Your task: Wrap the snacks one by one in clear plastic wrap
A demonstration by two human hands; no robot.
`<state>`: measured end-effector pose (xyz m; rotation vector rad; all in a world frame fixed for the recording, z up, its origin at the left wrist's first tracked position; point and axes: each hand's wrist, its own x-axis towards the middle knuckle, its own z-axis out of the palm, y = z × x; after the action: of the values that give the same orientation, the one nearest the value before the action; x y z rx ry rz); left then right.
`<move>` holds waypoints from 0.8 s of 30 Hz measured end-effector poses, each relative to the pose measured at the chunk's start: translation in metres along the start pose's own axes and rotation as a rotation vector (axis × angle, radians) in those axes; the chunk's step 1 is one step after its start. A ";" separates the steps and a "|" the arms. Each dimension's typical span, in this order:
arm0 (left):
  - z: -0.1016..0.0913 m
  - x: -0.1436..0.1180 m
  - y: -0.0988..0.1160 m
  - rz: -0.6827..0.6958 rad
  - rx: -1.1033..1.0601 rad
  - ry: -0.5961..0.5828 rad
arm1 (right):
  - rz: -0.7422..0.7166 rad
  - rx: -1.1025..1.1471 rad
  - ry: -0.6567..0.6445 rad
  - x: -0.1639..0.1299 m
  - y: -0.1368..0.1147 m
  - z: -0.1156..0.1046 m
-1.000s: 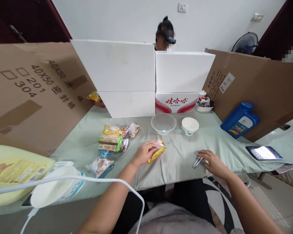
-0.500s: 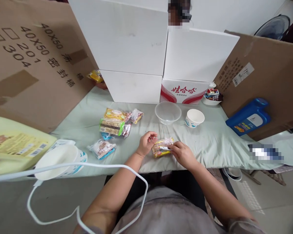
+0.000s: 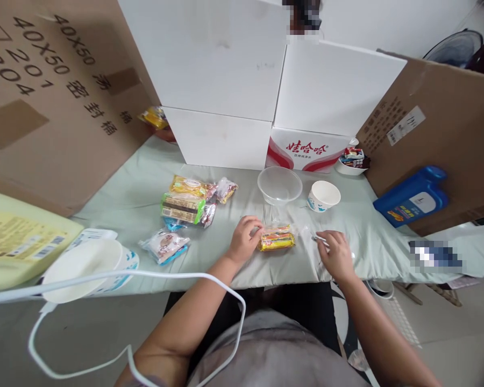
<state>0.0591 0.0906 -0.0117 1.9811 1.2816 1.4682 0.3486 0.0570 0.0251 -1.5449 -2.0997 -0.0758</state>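
Note:
Near the table's front edge lies a clear-wrapped pack of yellow snack sticks (image 3: 277,240). My left hand (image 3: 245,239) has its fingers curled closed at the pack's left end, thumb and fingertips against the wrapper. To the right of the pack, my right hand (image 3: 336,255) is closed on a small thin silvery tool (image 3: 321,240); its exact kind is too small to make out. Behind the pack stand a clear plastic bowl (image 3: 280,185) and a white paper bowl with blue print (image 3: 324,196). Several wrapped snacks (image 3: 183,207) lie left of my left hand.
White boxes (image 3: 221,140) form a wall at the back. Cardboard boxes (image 3: 64,107) (image 3: 447,118) flank the table. A blue bottle (image 3: 413,196) leans at the right, and a paper bucket (image 3: 84,269) sits at the left. A white cable (image 3: 165,274) crosses the foreground.
My right hand has moved right, off the pack, with the silvery tool in it. The pack now lies slightly further right and more level. My left hand has closed in on its left end.

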 end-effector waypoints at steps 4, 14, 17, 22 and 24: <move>0.000 0.000 -0.006 -0.215 -0.178 0.099 | -0.350 0.320 -0.122 0.016 -0.047 0.013; -0.017 0.008 -0.027 -0.348 -0.057 0.477 | -0.004 -0.003 -0.343 0.051 -0.051 0.037; -0.019 0.006 -0.017 -0.168 0.033 0.280 | -0.010 -0.034 -0.382 0.049 -0.054 0.032; -0.009 0.005 -0.002 0.037 0.156 -0.170 | -0.159 -0.024 -0.353 0.055 -0.064 0.034; -0.013 0.007 0.001 0.075 0.145 -0.249 | -0.110 0.013 -0.379 0.060 -0.067 0.035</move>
<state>0.0485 0.0935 -0.0023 2.2451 1.2472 1.1431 0.2625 0.0990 0.0385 -1.5288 -2.4701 0.2080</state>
